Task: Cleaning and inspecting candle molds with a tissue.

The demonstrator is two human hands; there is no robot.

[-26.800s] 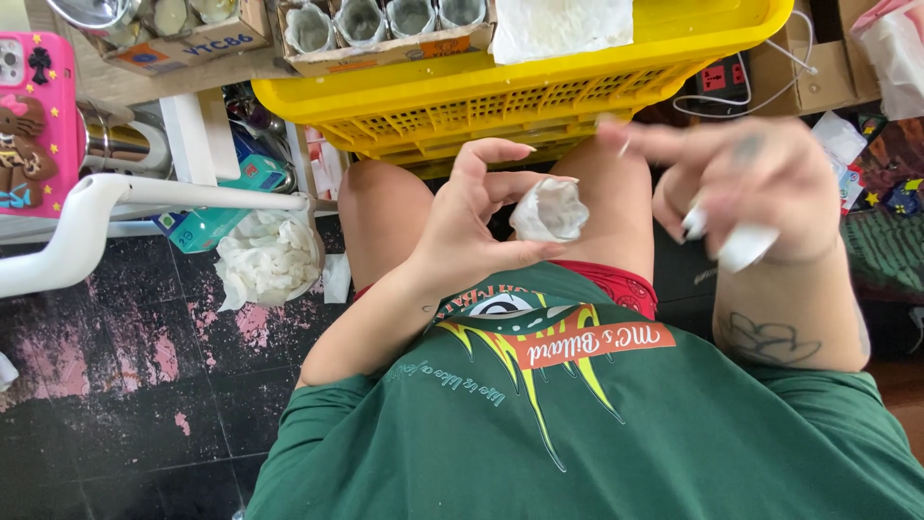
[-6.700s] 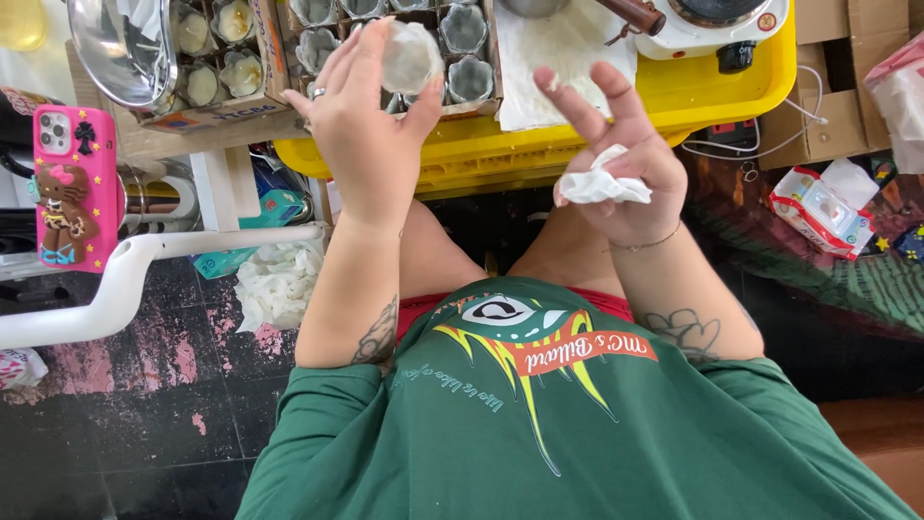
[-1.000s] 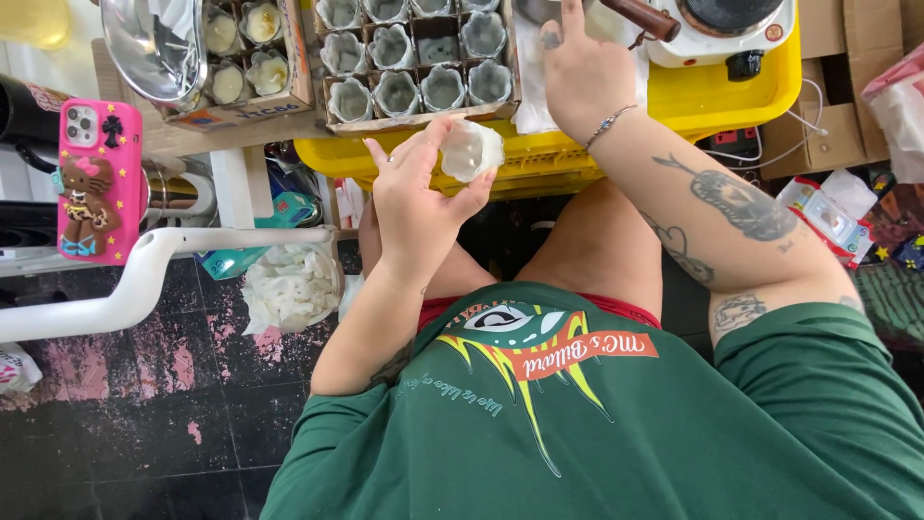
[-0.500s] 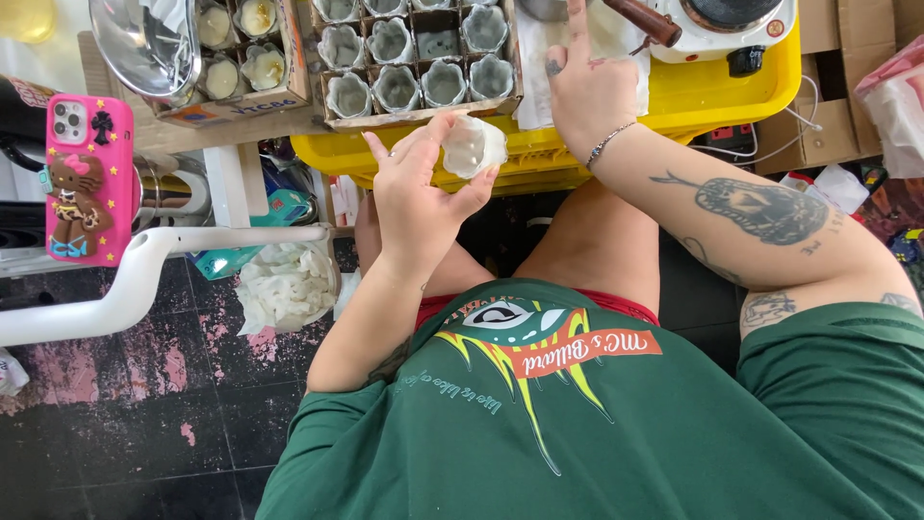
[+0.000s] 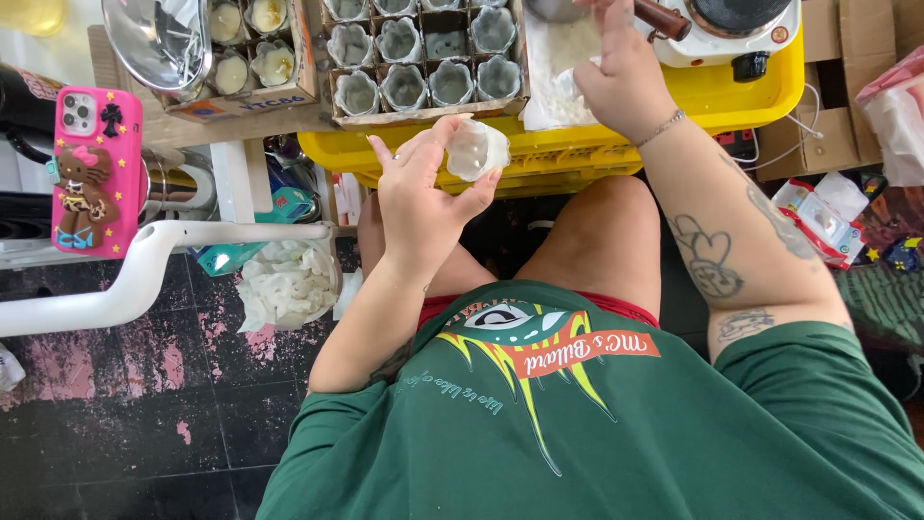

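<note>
head view: the left hand (image 5: 423,197) is curled around a small clear glass cup (image 5: 476,149), fingertips and thumb gripping its sides, holding it up in the air just below the yellow plastic crate (image 5: 577,154)

the right hand (image 5: 621,77) reaches further out over the crate, fingers bent down onto a white sheet of paper towel (image 5: 563,67); whether it grips anything there cannot be told from this angle

just beyond the left hand sits a cardboard divider box (image 5: 428,63) with cells holding more small glass cups, and to the left of that a second cardboard box (image 5: 250,53) with wax-filled cups and a shiny metal bowl (image 5: 159,39)

to the right of the right hand stands a white electric hotplate (image 5: 736,29)

far to the left of the left hand a pink phone case with a cartoon figure (image 5: 94,169) leans upright, and a heap of crumpled white tissues (image 5: 287,284) lies on the dark floor below it
</note>
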